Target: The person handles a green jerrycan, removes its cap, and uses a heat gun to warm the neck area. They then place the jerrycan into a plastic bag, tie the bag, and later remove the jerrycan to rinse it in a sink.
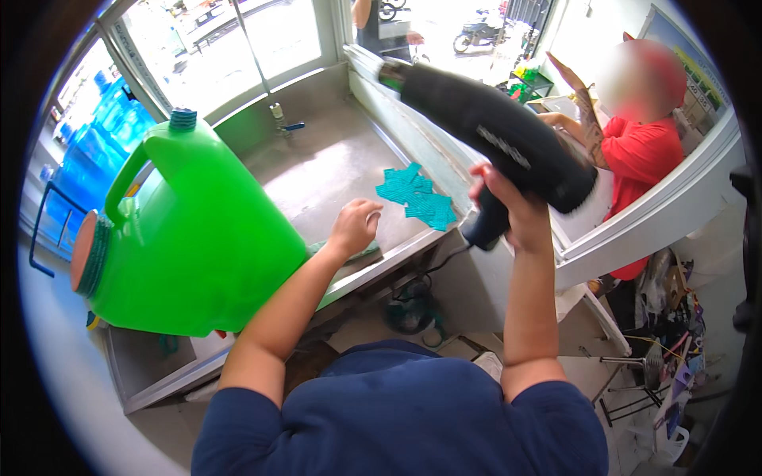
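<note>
My right hand is raised and wrapped round the grip of a black heat gun, its nozzle toward the upper left. My left hand hovers over the near edge of the metal sink, fingers curled; whatever they may hold is hidden. Beneath that hand, a green strip lies along the edge. A large green plastic jug with a handle leans at the left, close to my left forearm. It has a dark blue screw neck on top and an orange-brown cap at its side. Several teal ridged pieces lie flat in the sink.
The metal sink has a tap with a blue lever at its back. Blue water bottles stand far left. Past a white partition, a person in red raises an arm. The heat gun's cord hangs down near a stool.
</note>
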### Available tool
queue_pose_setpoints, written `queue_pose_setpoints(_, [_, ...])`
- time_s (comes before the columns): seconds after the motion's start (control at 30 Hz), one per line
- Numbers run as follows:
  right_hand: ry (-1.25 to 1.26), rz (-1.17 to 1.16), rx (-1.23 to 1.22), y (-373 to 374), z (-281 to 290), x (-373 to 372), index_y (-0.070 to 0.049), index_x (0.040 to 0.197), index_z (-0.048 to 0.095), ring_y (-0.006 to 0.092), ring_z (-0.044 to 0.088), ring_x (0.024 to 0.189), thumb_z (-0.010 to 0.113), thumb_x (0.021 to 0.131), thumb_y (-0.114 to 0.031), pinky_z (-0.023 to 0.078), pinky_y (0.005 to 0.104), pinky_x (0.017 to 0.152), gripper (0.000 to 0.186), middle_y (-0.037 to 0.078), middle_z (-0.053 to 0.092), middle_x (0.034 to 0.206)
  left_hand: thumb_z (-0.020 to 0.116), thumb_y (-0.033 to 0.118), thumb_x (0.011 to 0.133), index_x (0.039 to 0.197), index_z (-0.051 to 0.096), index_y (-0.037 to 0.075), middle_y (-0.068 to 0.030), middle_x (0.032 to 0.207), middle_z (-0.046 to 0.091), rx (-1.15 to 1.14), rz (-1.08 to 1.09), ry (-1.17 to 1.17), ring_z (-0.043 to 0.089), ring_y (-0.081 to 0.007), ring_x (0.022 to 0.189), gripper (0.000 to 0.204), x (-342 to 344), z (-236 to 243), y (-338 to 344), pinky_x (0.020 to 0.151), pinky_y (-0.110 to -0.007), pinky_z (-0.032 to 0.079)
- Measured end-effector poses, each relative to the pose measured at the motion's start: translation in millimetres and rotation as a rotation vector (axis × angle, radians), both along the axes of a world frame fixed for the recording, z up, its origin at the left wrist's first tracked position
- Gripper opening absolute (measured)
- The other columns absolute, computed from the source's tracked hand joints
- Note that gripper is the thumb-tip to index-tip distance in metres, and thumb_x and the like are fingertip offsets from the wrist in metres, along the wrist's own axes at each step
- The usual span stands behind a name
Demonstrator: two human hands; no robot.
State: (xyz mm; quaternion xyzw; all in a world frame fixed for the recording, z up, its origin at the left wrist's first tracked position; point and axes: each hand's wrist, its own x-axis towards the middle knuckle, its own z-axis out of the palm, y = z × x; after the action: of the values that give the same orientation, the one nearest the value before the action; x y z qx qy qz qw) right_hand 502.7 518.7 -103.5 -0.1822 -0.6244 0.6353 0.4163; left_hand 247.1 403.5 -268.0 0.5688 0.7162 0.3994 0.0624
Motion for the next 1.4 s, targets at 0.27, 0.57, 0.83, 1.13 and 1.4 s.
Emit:
queue_pose_setpoints(0.27, [-0.007, -0.251, 0.055, -64.4, -27.8, 137.7, 0.003, 0.125, 0.053, 0.0216, 0.064, 0.082, 0.075, 0.083, -0.042, 0.052, 0.0325, 0.066, 0.065, 0.017, 0.060, 0.112, 0.068, 0.024, 0.085, 0.110, 0.071, 0.012, -0.0152, 0.121, 0.063, -0.185, 0.077, 0.033, 0.058, -0.0345, 0.114, 0.028, -15.0, -51.1, 117.7, 0.099, -0.041, 0.046])
queue_pose_setpoints(0.57, [-0.111, -0.378, 0.073, -80.7, -40.0, 173.9, 0.003, 0.125, 0.053, 0.0210, 0.065, 0.080, 0.076, 0.081, -0.045, 0.054, 0.0320, 0.065, 0.070, 0.018, 0.061, 0.113, 0.042, 0.057, 0.097, 0.153, 0.028, 0.025, -0.0122, 0.162, 0.015, -0.636, -0.270, 0.432, 0.013, -0.0331, 0.149, 0.066, 31.1, -32.8, 83.8, 0.119, -0.055, 0.012])
queue_pose_setpoints(0.83, [-0.133, -0.410, 0.092, -74.9, -48.9, 164.3, 0.004, 0.119, 0.056, 0.0216, 0.065, 0.078, 0.076, 0.082, -0.040, 0.052, 0.0329, 0.065, 0.061, 0.015, 0.063, 0.104, 0.047, 0.052, 0.097, 0.144, 0.046, 0.021, -0.0135, 0.156, 0.030, -0.403, -0.306, 0.392, 0.024, -0.0342, 0.146, 0.056, 18.4, -11.5, 68.7, 0.118, -0.059, 0.011])
queue_pose_setpoints(1.13, [-0.078, -0.407, 0.115, -74.5, -43.3, 151.0, 0.001, 0.111, 0.061, 0.0205, 0.065, 0.082, 0.083, 0.079, -0.026, 0.053, 0.0341, 0.075, 0.048, 0.010, 0.065, 0.094, 0.050, 0.046, 0.097, 0.130, 0.061, 0.017, -0.0071, 0.147, 0.045, -0.517, -0.535, 0.385, 0.030, -0.0275, 0.144, 0.045, 17.8, -14.0, 44.3, 0.117, -0.061, 0.010])
queue_pose_setpoints(1.4, [-0.172, -0.445, 0.171, -70.4, -43.5, 145.0, 0.002, 0.109, 0.060, 0.0233, 0.064, 0.079, 0.078, 0.080, -0.042, 0.051, 0.0340, 0.069, 0.056, 0.011, 0.062, 0.089, 0.069, 0.037, 0.084, 0.076, 0.063, 0.011, -0.0060, 0.097, 0.069, -0.305, -0.225, 0.328, 0.059, -0.0289, 0.110, 0.028, 7.3, -18.5, 68.3, 0.106, -0.050, 0.034])
